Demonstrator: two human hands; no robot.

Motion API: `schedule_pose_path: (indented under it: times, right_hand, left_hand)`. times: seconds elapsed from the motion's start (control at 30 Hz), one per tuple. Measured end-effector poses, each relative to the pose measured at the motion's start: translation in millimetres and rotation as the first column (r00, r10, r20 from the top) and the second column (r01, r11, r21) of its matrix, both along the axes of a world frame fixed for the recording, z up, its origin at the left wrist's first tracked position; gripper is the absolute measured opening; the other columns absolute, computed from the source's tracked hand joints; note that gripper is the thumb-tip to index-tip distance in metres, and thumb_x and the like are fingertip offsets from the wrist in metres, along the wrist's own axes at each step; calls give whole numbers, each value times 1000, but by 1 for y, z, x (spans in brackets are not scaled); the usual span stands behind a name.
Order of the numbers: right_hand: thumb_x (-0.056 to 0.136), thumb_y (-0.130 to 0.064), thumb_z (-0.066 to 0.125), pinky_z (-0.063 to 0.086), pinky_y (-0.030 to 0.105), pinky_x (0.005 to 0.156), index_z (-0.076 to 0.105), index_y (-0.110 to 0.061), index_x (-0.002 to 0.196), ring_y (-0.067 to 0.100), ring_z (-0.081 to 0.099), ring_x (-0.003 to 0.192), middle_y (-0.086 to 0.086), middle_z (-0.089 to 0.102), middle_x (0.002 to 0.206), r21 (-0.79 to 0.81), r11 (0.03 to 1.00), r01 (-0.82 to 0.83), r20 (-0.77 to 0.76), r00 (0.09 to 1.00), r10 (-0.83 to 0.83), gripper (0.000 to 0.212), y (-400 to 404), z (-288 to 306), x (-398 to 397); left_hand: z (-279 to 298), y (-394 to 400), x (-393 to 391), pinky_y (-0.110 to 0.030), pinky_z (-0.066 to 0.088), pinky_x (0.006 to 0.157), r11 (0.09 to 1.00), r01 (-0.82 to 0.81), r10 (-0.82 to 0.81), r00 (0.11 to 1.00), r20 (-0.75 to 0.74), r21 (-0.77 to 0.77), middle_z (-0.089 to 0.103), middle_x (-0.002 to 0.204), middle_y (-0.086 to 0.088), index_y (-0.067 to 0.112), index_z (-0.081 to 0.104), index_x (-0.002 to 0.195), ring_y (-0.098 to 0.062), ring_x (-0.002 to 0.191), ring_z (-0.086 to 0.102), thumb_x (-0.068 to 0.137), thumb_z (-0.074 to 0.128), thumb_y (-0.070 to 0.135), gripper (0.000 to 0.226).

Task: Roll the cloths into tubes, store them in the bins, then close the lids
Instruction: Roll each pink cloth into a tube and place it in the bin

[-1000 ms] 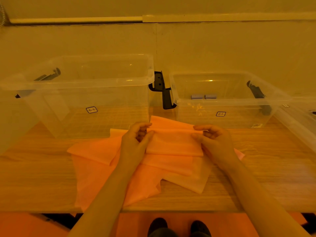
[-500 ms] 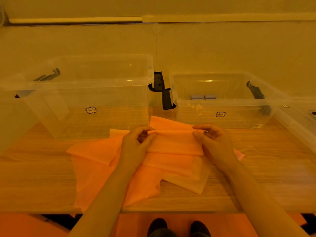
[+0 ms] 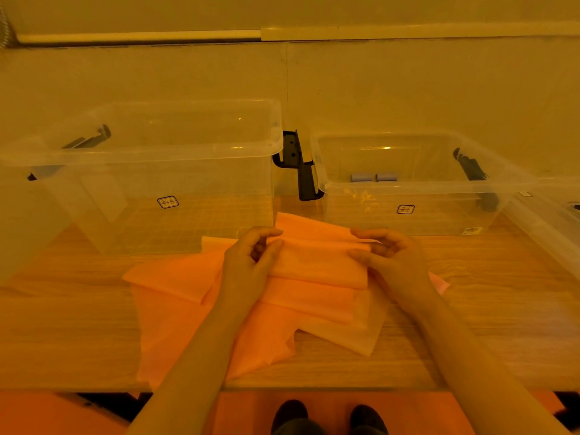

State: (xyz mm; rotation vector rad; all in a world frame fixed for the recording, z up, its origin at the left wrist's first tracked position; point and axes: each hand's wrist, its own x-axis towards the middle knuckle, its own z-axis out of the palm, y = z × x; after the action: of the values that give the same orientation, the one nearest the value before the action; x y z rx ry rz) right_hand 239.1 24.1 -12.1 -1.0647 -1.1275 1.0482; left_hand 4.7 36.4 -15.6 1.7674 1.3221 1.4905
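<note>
Several orange cloths (image 3: 188, 315) lie overlapped on the wooden table (image 3: 489, 315). The top cloth (image 3: 317, 262) is folded into a band, its far edge curled over. My left hand (image 3: 251, 262) pinches that edge at its left end and my right hand (image 3: 389, 255) pinches it at its right end. Behind stand two clear bins without lids: a tall left bin (image 3: 131, 152) and a lower right bin (image 3: 417, 186) with two small grey-blue rolls (image 3: 373, 177) inside.
Black latch handles (image 3: 298, 164) hang between the bins, with others on their outer sides. A clear lid (image 3: 552, 227) lies at the right edge. A wall rises close behind the bins. My shoes (image 3: 326, 416) show below the table's front edge.
Both hands have nudged the top cloth's far edge slightly away from me, curling it a little more. The bins and the other cloths have not moved.
</note>
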Motion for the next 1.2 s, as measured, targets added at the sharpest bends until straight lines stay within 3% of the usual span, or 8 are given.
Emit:
schedule_pose_path:
  times: [0.1,0.2,0.37,0.5,0.73,0.83,1.0,1.2]
  right_hand:
    - [74,4,74,59,34,78,71,-11,92,12,68,100,-1,70,111,-10,1000,-2,-14,1000,2,23,2,-2,1]
    - [78,-1,72,60,34,77,72,-13,95,14,70,95,0,73,102,-8,1000,13,-8,1000,-13,21,2,-2,1]
    - [79,-8,73,57,33,72,74,-24,85,18,69,92,1,73,97,29,998,60,34,998,-61,17,3,-3,2]
    - [81,-2,70,56,24,67,71,-14,86,8,69,81,-4,74,85,30,998,56,5,998,-56,13,1,1,0]
    - [76,0,73,58,26,61,68,-10,91,13,71,79,0,74,86,-18,1000,0,-25,1000,-1,18,-4,3,-2]
    - [79,-5,73,56,23,59,69,-10,87,11,69,75,0,73,82,7,1000,18,25,1000,-18,11,-4,3,-3]
    - [82,-8,70,54,22,59,68,-10,90,13,67,76,5,71,88,24,999,31,57,998,-33,8,-1,1,-2]
    - [83,-5,69,56,22,64,68,-10,89,9,68,80,2,72,92,27,999,38,51,998,-39,8,-1,2,-3]
  left_hand:
    - [1,0,1,-13,40,59,1000,-1,1,1000,3,-25,58,79,3,32,65,100,0,66,49,89,65,18,17]
    - [1,-2,1,-12,40,58,999,13,-12,1000,27,-50,57,77,6,30,67,100,0,65,49,86,68,15,20]
    - [0,-2,1,-14,45,65,995,44,-42,999,32,-86,64,90,7,30,67,104,-8,77,57,82,72,13,28]
    - [3,-2,2,-11,44,68,996,11,-12,1000,-13,-84,64,95,11,30,66,103,-6,83,58,85,70,19,22]
    - [4,-3,3,-11,39,59,998,4,-3,1000,17,-64,53,76,8,32,59,93,-5,67,48,87,67,17,18]
    - [5,-4,4,-11,43,64,998,9,-8,1000,16,-59,59,85,8,28,63,95,-6,75,56,87,68,18,14]
    - [2,-3,1,-28,52,76,996,67,-64,996,65,-55,66,102,0,35,65,96,-14,88,62,83,71,10,28]
    - [3,-4,1,-24,53,78,995,80,-77,996,53,-54,66,101,8,33,68,92,-6,89,62,80,73,4,31]
